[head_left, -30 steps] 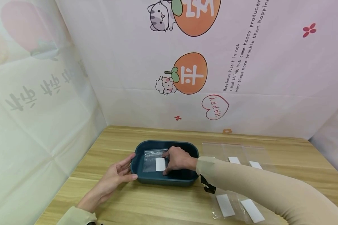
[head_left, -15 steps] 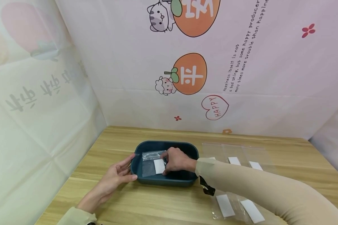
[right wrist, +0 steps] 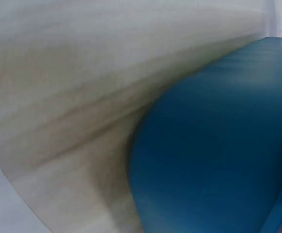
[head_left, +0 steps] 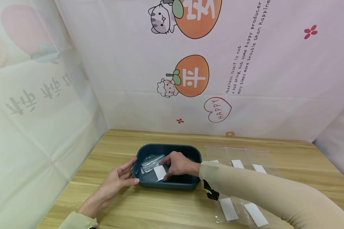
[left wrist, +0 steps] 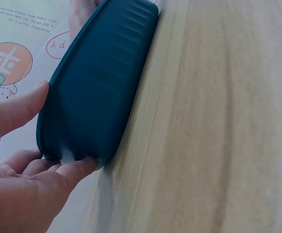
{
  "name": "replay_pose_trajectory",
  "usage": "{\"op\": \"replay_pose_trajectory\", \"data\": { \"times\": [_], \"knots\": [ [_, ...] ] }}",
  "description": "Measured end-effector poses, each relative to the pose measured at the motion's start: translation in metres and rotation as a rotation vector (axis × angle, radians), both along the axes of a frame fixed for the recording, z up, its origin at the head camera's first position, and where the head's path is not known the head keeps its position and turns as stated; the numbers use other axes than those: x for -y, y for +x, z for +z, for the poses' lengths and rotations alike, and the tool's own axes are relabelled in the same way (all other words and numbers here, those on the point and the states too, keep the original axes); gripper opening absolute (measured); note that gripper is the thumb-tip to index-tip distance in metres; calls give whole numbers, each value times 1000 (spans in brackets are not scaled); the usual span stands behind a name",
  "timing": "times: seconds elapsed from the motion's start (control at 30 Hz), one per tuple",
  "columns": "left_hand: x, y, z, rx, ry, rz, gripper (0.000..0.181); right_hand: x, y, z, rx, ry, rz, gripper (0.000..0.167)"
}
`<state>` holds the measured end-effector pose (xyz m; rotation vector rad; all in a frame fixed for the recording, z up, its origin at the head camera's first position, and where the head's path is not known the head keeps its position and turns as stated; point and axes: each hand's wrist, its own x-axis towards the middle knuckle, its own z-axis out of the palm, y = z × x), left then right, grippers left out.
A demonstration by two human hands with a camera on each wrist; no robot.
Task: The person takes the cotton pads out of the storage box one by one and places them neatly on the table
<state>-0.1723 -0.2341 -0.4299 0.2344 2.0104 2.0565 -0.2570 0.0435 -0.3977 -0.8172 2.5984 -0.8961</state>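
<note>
A dark blue plastic bin [head_left: 172, 185] stands on the table. My left hand [head_left: 114, 180] grips its left end, thumb at the near corner and fingers at the far one. In the left wrist view, the left hand [left wrist: 34, 184] bears against the end wall of the bin [left wrist: 97, 82]. Inside the bin, a clear zip bag [head_left: 149, 164] with a white label [head_left: 160, 172] lies tilted. My right hand [head_left: 177, 164] pinches the right side of this bag between thumb and fingers. The right wrist view mostly shows the outside of the bin [right wrist: 204, 145].
Several clear bags with white labels lie on the wooden table [head_left: 160, 208] to the right, such as one near bag with its label [head_left: 228, 209] and a far one [head_left: 237, 163]. My right sleeve [head_left: 258, 187] covers part of them. A printed cloth [head_left: 132, 108] hangs behind.
The bag in my right hand has turned within the bin, its zip edge now slanting and its label shifted left and nearer. My left hand has stayed on the bin's end.
</note>
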Motion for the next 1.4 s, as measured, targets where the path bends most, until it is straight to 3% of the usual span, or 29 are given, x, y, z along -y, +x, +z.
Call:
{"op": "replay_pose_trajectory", "data": {
  "times": [0.23,0.37,0.6,0.83,1.07,1.4],
  "knots": [
    [0,0,-1,3,9,-3,94,1,-5,-2,-39,70,95,59],
    [1,-1,-2,-4,17,-20,94,3,-7,-2,-33,77,99,55],
    [2,-1,-1,-13,19,-40,95,5,-5,-3,27,61,49,48],
    [2,-1,0,-10,7,-31,94,4,-3,-3,41,0,29,26],
    [1,-1,-1,-2,6,-20,93,5,-1,0,92,-35,-26,24],
    [0,-1,-1,1,18,-13,94,7,-2,-6,43,-79,-54,9]
  ]
}}
